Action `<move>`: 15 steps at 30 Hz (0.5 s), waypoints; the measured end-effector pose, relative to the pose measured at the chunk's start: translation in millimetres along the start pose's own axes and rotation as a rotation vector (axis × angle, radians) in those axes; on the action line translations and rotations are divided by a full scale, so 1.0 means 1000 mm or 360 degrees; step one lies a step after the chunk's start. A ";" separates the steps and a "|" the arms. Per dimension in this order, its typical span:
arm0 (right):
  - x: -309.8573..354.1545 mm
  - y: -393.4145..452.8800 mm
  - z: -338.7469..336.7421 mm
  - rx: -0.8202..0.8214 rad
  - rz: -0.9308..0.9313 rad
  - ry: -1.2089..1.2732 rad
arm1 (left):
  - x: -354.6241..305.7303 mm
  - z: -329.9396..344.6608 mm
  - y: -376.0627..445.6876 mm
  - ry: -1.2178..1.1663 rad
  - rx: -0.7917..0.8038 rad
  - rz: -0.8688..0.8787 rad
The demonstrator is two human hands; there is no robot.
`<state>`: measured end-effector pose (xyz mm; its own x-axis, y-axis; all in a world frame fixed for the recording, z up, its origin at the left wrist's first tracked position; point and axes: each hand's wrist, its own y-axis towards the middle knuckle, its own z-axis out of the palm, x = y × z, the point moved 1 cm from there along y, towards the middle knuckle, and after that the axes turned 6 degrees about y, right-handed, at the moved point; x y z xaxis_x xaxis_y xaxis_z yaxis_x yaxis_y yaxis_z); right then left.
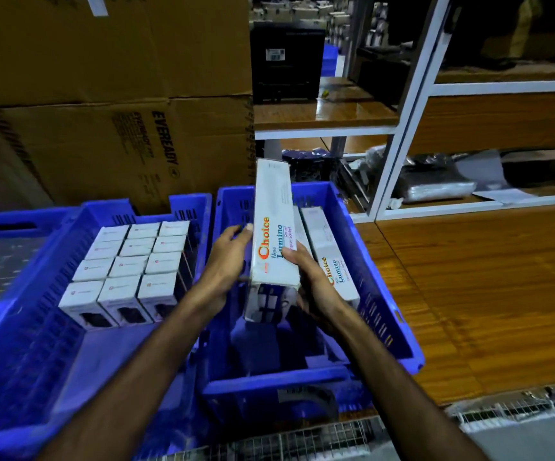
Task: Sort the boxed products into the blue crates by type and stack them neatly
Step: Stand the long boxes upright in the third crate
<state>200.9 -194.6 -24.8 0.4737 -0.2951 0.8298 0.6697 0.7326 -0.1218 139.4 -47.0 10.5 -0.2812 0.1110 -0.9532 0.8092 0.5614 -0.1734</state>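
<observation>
Both hands hold a long white "Choice Lumino" box (273, 224) upright and tilted over the right blue crate (382, 287). My left hand (227, 261) grips its left edge; my right hand (312, 281) grips its lower right side, fingers curled round it. A second box of the same kind (327, 247) leans against the crate's right wall, and another edge shows between the two. The left blue crate (19, 331) holds several small white boxes (129, 267) packed in neat rows at its far end.
Large brown cardboard cartons (103, 94) are stacked behind the crates. A white-framed shelf unit (412, 104) with wooden boards stands at the right, holding dark bags and a black box (287, 61). A wooden surface (485, 294) stretches right of the crates.
</observation>
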 end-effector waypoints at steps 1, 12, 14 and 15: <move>-0.002 0.003 0.001 -0.0028 0.0005 -0.0150 | 0.002 0.000 0.003 -0.0180 0.0114 -0.0114; 0.010 0.007 -0.008 -0.0109 -0.0105 -0.1128 | 0.013 0.015 0.028 0.0038 -0.0050 -0.0297; 0.031 0.003 -0.020 -0.0385 -0.0299 -0.1426 | 0.015 0.020 0.038 0.0067 -0.0075 -0.0318; 0.043 0.002 -0.029 -0.0560 -0.0423 -0.1662 | 0.017 0.023 0.043 0.0115 -0.0065 -0.0332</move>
<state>239.4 -224.0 -5.1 -0.3062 0.3613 0.8808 0.8796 0.4613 0.1165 181.5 -40.0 -18.6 -0.4778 0.0469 -0.8772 0.7085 0.6109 -0.3533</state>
